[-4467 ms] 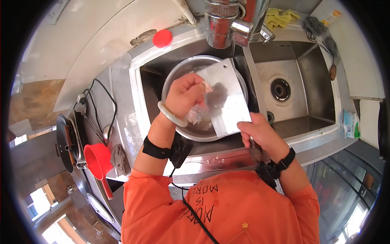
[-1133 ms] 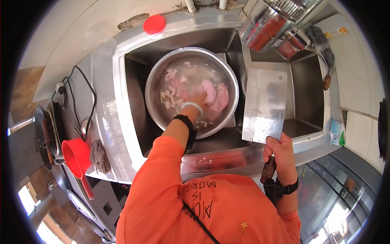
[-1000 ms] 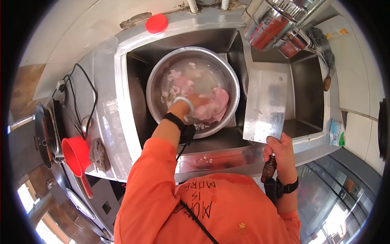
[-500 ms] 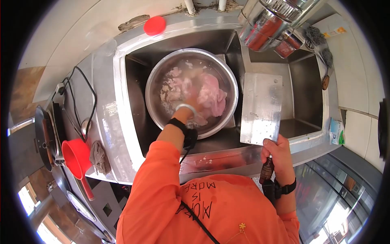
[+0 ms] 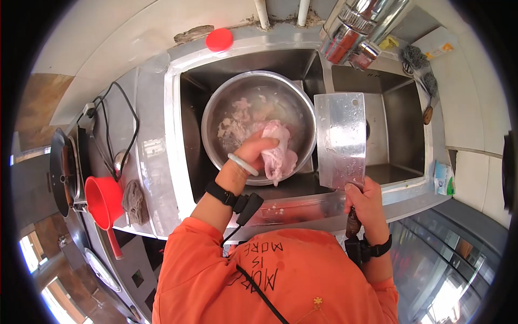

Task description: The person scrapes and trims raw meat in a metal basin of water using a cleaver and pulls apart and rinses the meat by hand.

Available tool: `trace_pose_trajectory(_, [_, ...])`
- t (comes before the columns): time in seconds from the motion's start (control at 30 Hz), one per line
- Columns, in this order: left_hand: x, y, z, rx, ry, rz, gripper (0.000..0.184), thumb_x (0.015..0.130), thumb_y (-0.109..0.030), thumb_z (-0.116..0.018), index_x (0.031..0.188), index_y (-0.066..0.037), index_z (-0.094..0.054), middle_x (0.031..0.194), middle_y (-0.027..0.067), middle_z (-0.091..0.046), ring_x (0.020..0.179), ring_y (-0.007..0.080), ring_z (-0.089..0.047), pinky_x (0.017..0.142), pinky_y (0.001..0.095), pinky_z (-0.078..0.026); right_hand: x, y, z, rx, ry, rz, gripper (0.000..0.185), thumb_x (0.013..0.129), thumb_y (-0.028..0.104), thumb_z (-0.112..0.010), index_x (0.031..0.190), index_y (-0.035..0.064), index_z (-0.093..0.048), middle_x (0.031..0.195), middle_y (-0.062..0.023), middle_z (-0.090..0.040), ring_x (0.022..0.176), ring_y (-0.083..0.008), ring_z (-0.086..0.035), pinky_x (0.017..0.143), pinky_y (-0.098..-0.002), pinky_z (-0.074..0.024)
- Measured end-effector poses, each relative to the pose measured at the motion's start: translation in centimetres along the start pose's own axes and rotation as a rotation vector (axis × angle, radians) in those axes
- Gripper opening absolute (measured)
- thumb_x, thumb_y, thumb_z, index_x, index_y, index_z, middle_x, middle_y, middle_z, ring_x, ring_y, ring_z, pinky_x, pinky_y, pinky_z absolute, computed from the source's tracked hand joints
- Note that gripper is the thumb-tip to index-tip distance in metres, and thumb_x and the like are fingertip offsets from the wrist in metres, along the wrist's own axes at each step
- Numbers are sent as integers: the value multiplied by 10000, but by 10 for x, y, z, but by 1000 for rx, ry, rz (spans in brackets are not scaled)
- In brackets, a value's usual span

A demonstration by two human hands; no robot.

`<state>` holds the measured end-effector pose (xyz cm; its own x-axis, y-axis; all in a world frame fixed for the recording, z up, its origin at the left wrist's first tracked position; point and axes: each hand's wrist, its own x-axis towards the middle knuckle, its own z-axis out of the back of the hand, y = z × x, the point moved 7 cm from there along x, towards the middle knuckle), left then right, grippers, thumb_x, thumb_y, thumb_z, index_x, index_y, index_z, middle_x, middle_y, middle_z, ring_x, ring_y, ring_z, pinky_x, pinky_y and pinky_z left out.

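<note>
Gripping some pink meat (image 5: 278,151) with the left hand (image 5: 252,150), thumb lying across the top and the other fingers mostly hiding underneath. The meat's hanging over the lower right part of a metal bowl (image 5: 207,132), its bottom tip crossing the rim in view; can't tell if it's touching. Pale scraps (image 5: 234,127) are lying in the bowl's left half, and the bowl's sitting in the left basin (image 5: 194,97), around mid-frame. Meanwhile the right hand (image 5: 367,201), lower right of center, is clenching the cleaver (image 5: 341,137) by its handle, blade pointing up the frame and overlapping the right basin (image 5: 402,140). Far left, a red scoop (image 5: 102,200) is sitting beside a gray rag (image 5: 135,202).
</note>
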<state>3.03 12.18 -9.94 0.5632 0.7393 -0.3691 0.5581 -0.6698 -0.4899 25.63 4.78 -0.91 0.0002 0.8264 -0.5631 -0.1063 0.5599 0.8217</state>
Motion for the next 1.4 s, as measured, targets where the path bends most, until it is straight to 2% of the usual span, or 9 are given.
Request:
trace_pose_trajectory(0.27, [-32,-4,-38,-15,9,-67,495,657,-37,-484,1147,36,-467,1014,147,-560,867,235,-594,757,348,-505,-13,12,-9,-287,12,133,121,824,102,-535,836,-18,-535,578,-40,-533,438,-134,-519,428,-269,-412])
trace_pose_trajectory(0.33, [-43,-7,-51,-10,27,-34,494,649,-42,-468,1136,45,-469,1016,153,-558,861,241,-596,759,349,-509,-26,33,-21,-793,11,618,109,807,111,-547,837,6,-543,621,-80,-560,511,-214,-557,470,-310,-433])
trace_pose_trajectory(0.43, [-48,7,-53,-92,146,0,458,685,-69,-471,1125,55,-480,1037,162,-561,878,251,-599,773,349,-512,-45,52,-45,-923,-25,940,101,754,111,-569,823,39,-553,641,-101,-547,592,-269,-561,515,-354,-444])
trace_pose_trajectory(0.6, [-59,5,-64,-130,67,-193,465,877,-308,-515,1201,23,-474,1113,166,-578,987,252,-590,825,354,-501,-61,59,-62,-1056,-43,982,119,691,104,-576,801,71,-547,623,-76,-511,590,-254,-558,520,-370,-443])
trace_pose_trajectory(0.9, [-97,-11,-87,-76,66,-164,553,661,11,-363,1209,62,-415,1138,189,-522,887,275,-596,785,370,-506,-33,35,-24,-1096,-137,949,132,678,111,-600,797,82,-550,651,-76,-546,609,-255,-574,534,-360,-456])
trace_pose_trajectory(1.13, [-93,-1,-66,-45,251,-395,456,811,-174,-540,1207,33,-454,1168,191,-538,1017,285,-570,886,395,-472,-68,68,-62,-1095,-54,1098,94,706,113,-599,773,81,-541,618,-73,-531,573,-237,-564,501,-348,-441])
trace_pose_trajectory(1.2, [-93,0,-73,-490,209,-247,490,833,-245,-570,1227,21,-452,1205,184,-525,1071,280,-547,922,400,-450,-68,74,-71,-1119,-83,1128,90,708,116,-596,763,81,-534,612,-74,-528,563,-233,-561,500,-347,-438])
trace_pose_trajectory(1.27, [-96,-3,-78,-485,196,-229,469,842,-214,-548,1234,20,-443,1196,180,-529,1068,277,-548,916,401,-452,-63,73,-71,-1143,-101,1161,87,709,119,-592,752,81,-527,607,-74,-524,553,-229,-558,499,-346,-436])
trace_pose_trajectory(1.4, [-100,-3,-64,-23,-19,-228,479,787,-112,-492,1232,54,-429,1138,180,-541,990,273,-570,791,398,-495,-32,52,-35,-1110,-133,1050,89,715,123,-584,789,85,-552,626,-78,-532,568,-228,-563,500,-347,-435])
